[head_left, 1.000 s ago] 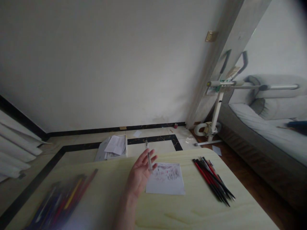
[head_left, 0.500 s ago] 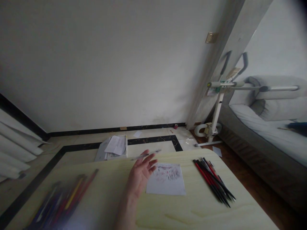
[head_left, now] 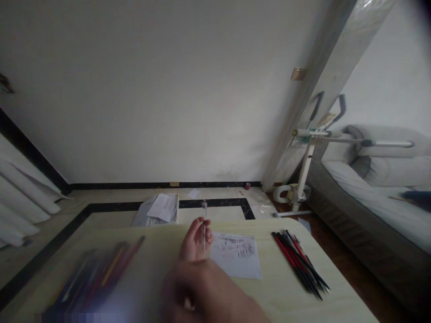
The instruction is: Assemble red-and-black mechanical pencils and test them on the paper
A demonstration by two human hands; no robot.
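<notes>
My left hand (head_left: 195,242) is closed on a slim clear pen (head_left: 204,235) with a dark band, held upright above the table's far edge. My right hand (head_left: 202,287) reaches in from the lower right, close to the camera and just below the left hand. It is smeared by motion, and its fingers cannot be made out. Beside the left hand lies a white sheet of paper (head_left: 232,264) covered at the top with dark and reddish pen strokes. To the right rests a pile of black and red pens (head_left: 298,260). A blurred heap of coloured pens (head_left: 97,278) lies on the left.
The pale wooden table (head_left: 283,296) has a rounded far corner. Beyond it, a box of papers (head_left: 163,208) sits on the tiled floor before a white wall. White exercise equipment (head_left: 305,175) and a grey sofa (head_left: 363,215) stand at right; a curtain (head_left: 20,202) hangs at left.
The pen has turned from nearly level to upright in my left hand, whose fingers have closed in. My right hand has come into view from below. The camera has tilted up slightly.
</notes>
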